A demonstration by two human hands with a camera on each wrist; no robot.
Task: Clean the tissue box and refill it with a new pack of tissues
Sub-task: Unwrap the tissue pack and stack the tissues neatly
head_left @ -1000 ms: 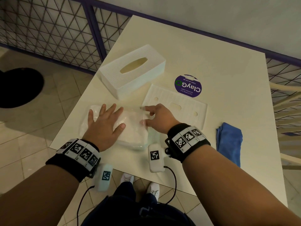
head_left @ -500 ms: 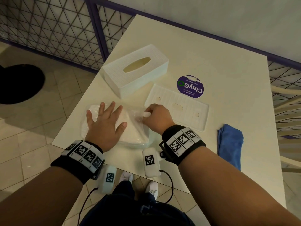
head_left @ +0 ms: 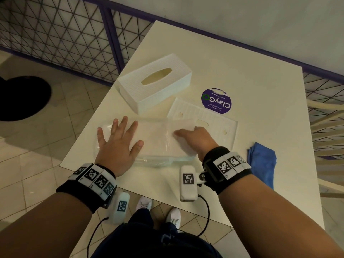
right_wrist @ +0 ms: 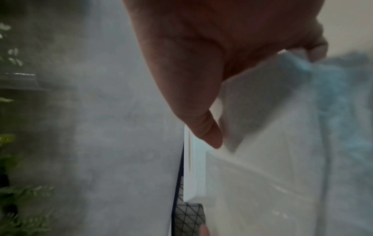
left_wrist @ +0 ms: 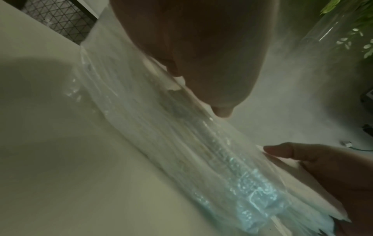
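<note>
Sliding rightward since the earlier frame, the tissue stack (head_left: 163, 138) leaves its wrapper (right hand (head_left: 197, 140) pinching it, left hand (head_left: 119, 146) flat on plastic) at lower centre, while the tissue box (head_left: 154, 82) upper-centre awaits refilling.

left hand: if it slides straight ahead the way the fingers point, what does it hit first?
Probably the tissue box. The left hand lies flat on the tissue pack, fingers pointing up-table toward the box's near side, with bare table between. Depth is uncertain from this view.
</note>
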